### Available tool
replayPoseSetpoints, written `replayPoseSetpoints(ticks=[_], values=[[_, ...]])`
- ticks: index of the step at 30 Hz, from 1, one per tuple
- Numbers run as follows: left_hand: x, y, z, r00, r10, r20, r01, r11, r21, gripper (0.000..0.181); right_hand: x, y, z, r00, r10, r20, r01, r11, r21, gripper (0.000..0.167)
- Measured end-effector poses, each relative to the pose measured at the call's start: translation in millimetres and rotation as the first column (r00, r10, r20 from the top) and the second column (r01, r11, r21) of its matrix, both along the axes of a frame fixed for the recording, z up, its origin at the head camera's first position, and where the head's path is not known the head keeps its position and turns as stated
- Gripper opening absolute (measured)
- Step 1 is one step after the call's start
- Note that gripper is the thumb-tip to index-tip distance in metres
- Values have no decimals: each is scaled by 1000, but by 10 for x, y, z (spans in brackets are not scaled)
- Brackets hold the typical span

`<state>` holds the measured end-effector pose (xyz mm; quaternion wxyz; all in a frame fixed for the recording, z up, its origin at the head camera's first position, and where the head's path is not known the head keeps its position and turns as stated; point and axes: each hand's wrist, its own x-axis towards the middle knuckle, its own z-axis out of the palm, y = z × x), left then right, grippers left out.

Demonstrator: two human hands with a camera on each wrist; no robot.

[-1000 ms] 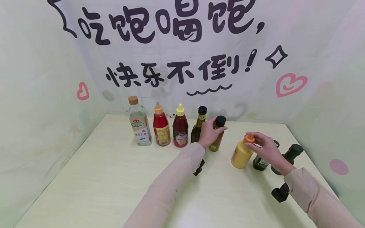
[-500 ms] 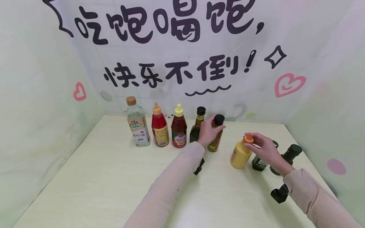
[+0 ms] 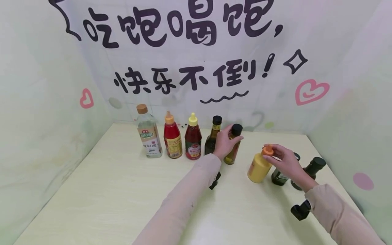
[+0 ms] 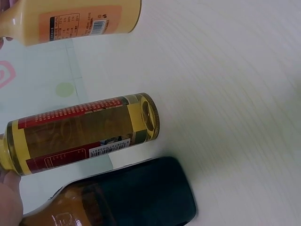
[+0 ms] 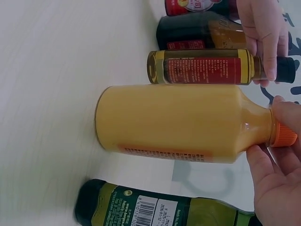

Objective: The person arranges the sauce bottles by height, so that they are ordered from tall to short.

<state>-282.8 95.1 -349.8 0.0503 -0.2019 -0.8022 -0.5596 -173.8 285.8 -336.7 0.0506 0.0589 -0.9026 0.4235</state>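
Note:
In the head view my left hand (image 3: pixel 224 141) holds a small oil bottle (image 3: pixel 232 154) by its neck, just under the black cap. Its red-and-yellow label shows in the left wrist view, where the bottle (image 4: pixel 80 132) has its base by the tabletop. My right hand (image 3: pixel 286 161) grips a yellow squeeze bottle (image 3: pixel 258 168) at the neck and orange cap. The right wrist view shows the squeeze bottle (image 5: pixel 174 122) between the oil bottle and a green glass bottle (image 5: pixel 150 207). A dark bottle (image 3: pixel 210 141) with a black cap stands left of the oil bottle, partly behind my left hand.
Left of my hands stand a clear vinegar bottle (image 3: pixel 150 136), a red sauce bottle (image 3: pixel 173 139) and a dark red sauce bottle (image 3: pixel 193 141). Past my right wrist are a dark green bottle (image 3: pixel 279 177) and a dark-capped bottle (image 3: pixel 315 166). A printed cloth wall (image 3: pixel 171 98) backs the table (image 3: pixel 107 190).

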Motion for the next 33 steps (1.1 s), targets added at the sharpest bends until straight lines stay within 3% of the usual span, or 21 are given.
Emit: replayPoseSetpoints(ticks=[8,16,33], values=[[1,2,-38,1000,-23,16,23,1000,13,45,28,4,20,1000,-10,12,10,999,30,47],[-8,-3,-11,999,-32,22,32,999,24,44,25,-7,49,1000,-16,18,15,999,32,47],[-72,12,-18,999,-15,39,14,999,29,46,7,-29,160,997,-30,64,28,999,32,49]])
